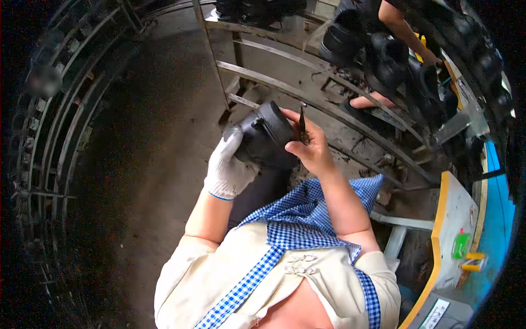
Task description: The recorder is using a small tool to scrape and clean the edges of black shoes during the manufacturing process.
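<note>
In front of my chest I hold up a black shoe [262, 143], tilted, with its thick rounded edge toward the right. My left hand [226, 169], in a white knitted glove, is closed around its left side. My bare right hand [313, 147] grips a slim dark pointed tool [303, 125], its tip pointing up; its exact kind is too small to tell. The fingers of that same hand also rest against the shoe's right edge. The lower part of the shoe is close to my lap and partly shaded.
Beyond my hands runs a metal rack [263, 77] with long rails. Black footwear [389, 60] stands on it at the upper right, where a co-worker's arm [400, 24] reaches in. A yellow-edged bench [446, 219] is close on my right, holding a green object [461, 245]. More racking [60, 142] curves along the left.
</note>
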Tool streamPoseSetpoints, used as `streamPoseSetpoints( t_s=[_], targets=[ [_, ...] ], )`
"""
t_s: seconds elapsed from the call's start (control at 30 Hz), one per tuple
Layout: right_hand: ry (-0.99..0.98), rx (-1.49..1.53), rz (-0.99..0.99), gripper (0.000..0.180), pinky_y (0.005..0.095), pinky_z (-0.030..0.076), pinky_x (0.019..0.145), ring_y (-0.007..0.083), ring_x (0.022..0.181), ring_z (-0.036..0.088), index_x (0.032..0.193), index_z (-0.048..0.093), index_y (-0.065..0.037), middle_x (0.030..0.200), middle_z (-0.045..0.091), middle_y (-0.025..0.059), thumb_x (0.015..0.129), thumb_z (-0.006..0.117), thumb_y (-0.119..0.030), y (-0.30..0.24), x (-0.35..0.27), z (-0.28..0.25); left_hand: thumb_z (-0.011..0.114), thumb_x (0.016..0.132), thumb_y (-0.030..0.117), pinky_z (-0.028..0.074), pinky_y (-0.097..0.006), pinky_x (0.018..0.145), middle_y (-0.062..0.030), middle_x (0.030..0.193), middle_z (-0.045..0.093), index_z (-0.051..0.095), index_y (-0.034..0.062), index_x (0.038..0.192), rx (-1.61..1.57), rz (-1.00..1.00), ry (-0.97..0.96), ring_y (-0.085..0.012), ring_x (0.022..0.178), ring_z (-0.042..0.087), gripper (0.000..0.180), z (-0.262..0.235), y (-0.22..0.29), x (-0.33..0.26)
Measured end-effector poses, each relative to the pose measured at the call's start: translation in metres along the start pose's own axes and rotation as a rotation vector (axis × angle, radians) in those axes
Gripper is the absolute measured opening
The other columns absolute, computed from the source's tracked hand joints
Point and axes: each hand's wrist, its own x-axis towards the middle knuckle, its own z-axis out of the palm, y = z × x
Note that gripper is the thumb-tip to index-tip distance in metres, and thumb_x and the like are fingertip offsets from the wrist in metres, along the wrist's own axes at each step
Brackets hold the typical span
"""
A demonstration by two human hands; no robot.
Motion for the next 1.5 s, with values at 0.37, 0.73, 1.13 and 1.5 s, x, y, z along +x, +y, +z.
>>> streamPoseSetpoints(
  t_s=[0.37, 0.73, 1.13, 1.5],
  targets=[
    [-0.132, -0.790, -0.265, 0.044, 0.0287, 0.045, 0.049, 0.0167, 0.057, 0.057, 0.109, 0.065, -0.013, 0.075, 0.055, 0.0049, 0.066, 0.076, -0.009, -0.077, -0.004, -0.013, 0.059, 0.086, 0.008, 0.047, -0.030, 0.085, -0.0104, 0.110, 0.059, 0.054, 0.0018, 0.118, 1.071, 0.211, -0.085, -0.0164, 0.098, 0.057, 0.032, -0.002, -0.022, -0.003],
    [0.019, -0.938, -0.523, 0.023, 0.0246, 0.048, 0.048, 0.0158, 0.058, 0.058, 0.093, 0.065, -0.008, 0.078, 0.054, 0.0044, 0.071, 0.073, -0.007, -0.060, -0.015, -0.010, 0.059, 0.086, 0.011, 0.049, -0.030, 0.075, -0.0084, 0.099, 0.063, 0.060, 0.0023, 0.107, 0.978, 0.143, -0.084, -0.0160, 0.087, 0.060, 0.022, 0.011, -0.033, -0.007],
    [0.263, -0.779, -0.405, 0.013, 0.0260, 0.040, 0.051, 0.0155, 0.060, 0.050, 0.081, 0.054, -0.005, 0.073, 0.049, 0.0049, 0.083, 0.066, -0.010, -0.043, -0.021, 0.000, 0.058, 0.088, 0.012, 0.046, -0.030, 0.084, -0.0064, 0.105, 0.061, 0.057, 0.0036, 0.114, 1.240, 0.237, -0.157, -0.0157, 0.094, 0.057, 0.027, 0.006, -0.037, -0.005],
    [0.275, -0.581, -0.177, 0.021, 0.0244, 0.033, 0.051, 0.0121, 0.058, 0.040, 0.074, 0.048, -0.003, 0.069, 0.042, 0.0029, 0.088, 0.061, -0.013, -0.039, -0.024, 0.000, 0.060, 0.086, 0.007, 0.046, -0.031, 0.085, -0.0074, 0.105, 0.062, 0.058, 0.0032, 0.112, 1.265, 0.248, -0.179, -0.0166, 0.096, 0.058, 0.027, 0.008, -0.034, -0.002]
  ],
)
